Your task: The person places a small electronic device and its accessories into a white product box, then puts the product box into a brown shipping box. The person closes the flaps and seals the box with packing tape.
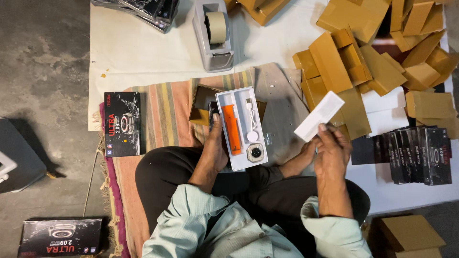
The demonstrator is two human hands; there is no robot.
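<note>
Left hand: the left hand [213, 148] grips the near left edge of the white tray [241, 128], thumb on top. It looks like it holds the tray flat so the parts stay in.
Tray: it sits in the middle of the scene, over the person's lap and the striped mat [162, 114]. Its long side runs from near to far, leaning a bit to the left at the far end.
In the tray: an orange strap [232, 128] lies the long way, a white cable [251, 117] lies to its right, and a watch [256, 153] sits at the near right corner. Each part lies in its own slot.
Right hand: the right hand [330, 145] pinches a white card [319, 116] at its near end. I think it holds the card up and away so the tray stays open.
Card: it is to the right of the tray, not touching it. Its long side points far and to the right.
Brown box: an open brown box [203, 102] lies under the far left part of the tray.
Far side: a tape holder [215, 33] stands on the white sheet [143, 48].
Right side: brown boxes [363, 62] lie in a heap, with black boxes [420, 155] standing in a row nearer.
Left side: a black box [122, 124] lies on the mat, well away from the hands.
</note>
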